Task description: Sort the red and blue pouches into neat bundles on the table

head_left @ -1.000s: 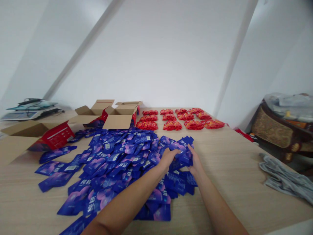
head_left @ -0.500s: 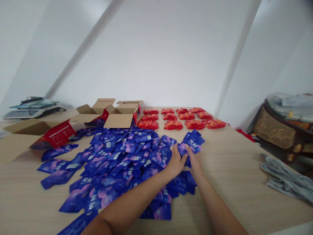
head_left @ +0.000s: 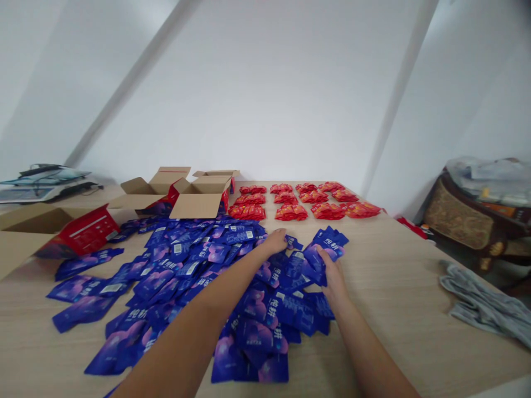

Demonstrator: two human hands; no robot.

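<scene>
A fan of blue-purple foil sachets (head_left: 326, 246) is gripped in my right hand (head_left: 334, 276), thumb on top, at the right edge of the pile. My left hand (head_left: 276, 241) reaches over the far right part of the pile, its fingers closed at a blue sachet (head_left: 294, 242) that pokes out beyond them. Under and around both arms spreads a big loose heap of the same sachets (head_left: 199, 260), some face up with white lettering, some showing a barcode label. My left forearm hides part of the heap.
Rows of red sachet bundles (head_left: 291, 211) lie at the back. Open cardboard boxes (head_left: 197, 205) stand behind the heap, another box (head_left: 91, 232) at left. A scale (head_left: 37, 190) sits far left, grey gloves (head_left: 481, 298) at right, beside a carved chair (head_left: 460, 215).
My left hand has left the sachets it was holding together with my right hand and moved left and away to the pile. My right hand keeps the sachets, almost unmoved.
</scene>
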